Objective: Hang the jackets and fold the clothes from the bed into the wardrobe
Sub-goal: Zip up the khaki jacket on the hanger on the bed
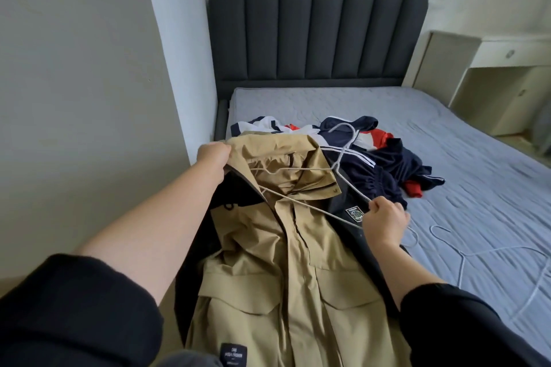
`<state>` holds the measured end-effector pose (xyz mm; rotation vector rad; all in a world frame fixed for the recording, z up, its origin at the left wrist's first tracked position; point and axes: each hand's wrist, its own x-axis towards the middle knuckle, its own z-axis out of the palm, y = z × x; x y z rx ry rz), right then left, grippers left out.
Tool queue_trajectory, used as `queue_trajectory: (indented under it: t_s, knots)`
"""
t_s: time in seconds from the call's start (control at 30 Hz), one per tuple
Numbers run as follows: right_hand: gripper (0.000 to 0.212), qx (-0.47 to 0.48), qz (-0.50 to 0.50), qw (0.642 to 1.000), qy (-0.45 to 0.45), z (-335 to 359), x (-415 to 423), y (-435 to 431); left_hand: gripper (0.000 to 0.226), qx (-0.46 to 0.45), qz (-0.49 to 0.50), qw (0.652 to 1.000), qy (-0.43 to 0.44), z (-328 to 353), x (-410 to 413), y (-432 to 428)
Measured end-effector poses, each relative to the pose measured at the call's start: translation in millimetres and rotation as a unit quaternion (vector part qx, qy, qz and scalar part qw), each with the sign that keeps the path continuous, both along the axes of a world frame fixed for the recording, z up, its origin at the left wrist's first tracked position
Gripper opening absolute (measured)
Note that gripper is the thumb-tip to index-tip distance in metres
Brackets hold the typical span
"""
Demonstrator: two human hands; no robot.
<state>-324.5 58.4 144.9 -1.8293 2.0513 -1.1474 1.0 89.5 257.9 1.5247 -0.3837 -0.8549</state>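
Two hands, left hand gripping tan jacket collar, right hand pinching hanger

Both arms wear black sleeves, pushed up so the forearms are bare. The left sleeve bunches in thick, soft folds near the elbow. The right sleeve looks the same plain dark cloth, without markings.
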Motion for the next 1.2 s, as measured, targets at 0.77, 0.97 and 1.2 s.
queue_trajectory:
  t_s: [0.77, 0.97, 1.2]
  knots:
    - [0.03, 0.232, 0.164, 0.902, -0.325, 70, 111, 21, 0.026, 0.062, -0.416, 0.807, -0.415, -26, -43, 123]
    - [0.02, 0.176, 0.168, 0.898, -0.366, 94, 104, 24, 0.044, -0.087, -0.151, 0.775, -0.608, 9, -24, 111]
    - [0.028, 0.095, 0.221, 0.93, -0.277, 120, 109, 39, 0.051, 0.045, -0.211, 0.788, -0.577, 24, -32, 80]
